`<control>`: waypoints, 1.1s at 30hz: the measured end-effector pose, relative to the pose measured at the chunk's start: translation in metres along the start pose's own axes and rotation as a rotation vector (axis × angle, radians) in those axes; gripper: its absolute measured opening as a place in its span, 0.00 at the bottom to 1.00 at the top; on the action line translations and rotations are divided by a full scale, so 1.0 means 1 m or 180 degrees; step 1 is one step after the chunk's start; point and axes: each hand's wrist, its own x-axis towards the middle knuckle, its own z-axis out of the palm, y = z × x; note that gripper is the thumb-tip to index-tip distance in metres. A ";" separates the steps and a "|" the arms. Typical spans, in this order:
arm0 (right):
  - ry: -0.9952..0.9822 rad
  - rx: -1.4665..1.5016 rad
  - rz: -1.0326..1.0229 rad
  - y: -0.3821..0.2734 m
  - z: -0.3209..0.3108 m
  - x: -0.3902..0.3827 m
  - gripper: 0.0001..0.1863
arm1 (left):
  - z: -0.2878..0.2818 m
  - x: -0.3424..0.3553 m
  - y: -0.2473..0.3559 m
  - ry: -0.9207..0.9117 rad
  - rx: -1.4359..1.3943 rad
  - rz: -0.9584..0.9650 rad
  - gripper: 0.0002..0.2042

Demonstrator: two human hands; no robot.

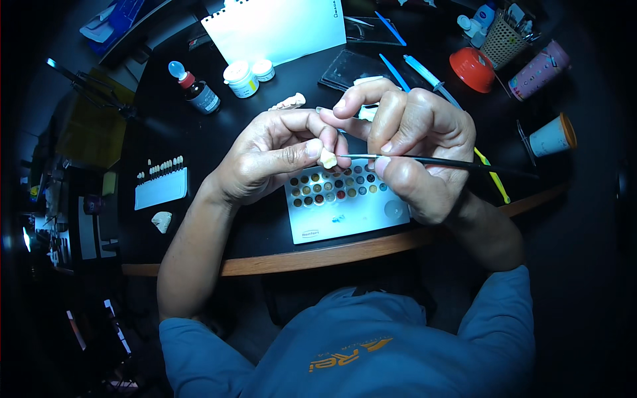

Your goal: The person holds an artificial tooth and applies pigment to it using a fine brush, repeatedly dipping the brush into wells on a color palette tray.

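My left hand (272, 152) pinches a small cream tooth-shaped piece (328, 159) between thumb and fingers. My right hand (424, 152) is closed on a slim black-handled brush (480, 165), whose fine tip is at that piece. Beneath both hands lies a white palette (355, 219) with rows of small round wells of coloured paint. Behind my fingers sits a pale dental model (288, 101), partly hidden.
A shade-tab holder (160, 192) and small cast (161, 221) lie left. Behind are a dropper bottle (202, 96), white jars (241, 81) and notepad (272, 23). Right are a red bowl (471, 69), cup (551, 134) and yellow tool (499, 186) on the black desk (245, 249).
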 end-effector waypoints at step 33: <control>-0.0226 -0.0752 -0.0299 -0.005 0.001 0.002 0.06 | 0.002 -0.001 0.002 0.0021 0.0428 0.0090 0.14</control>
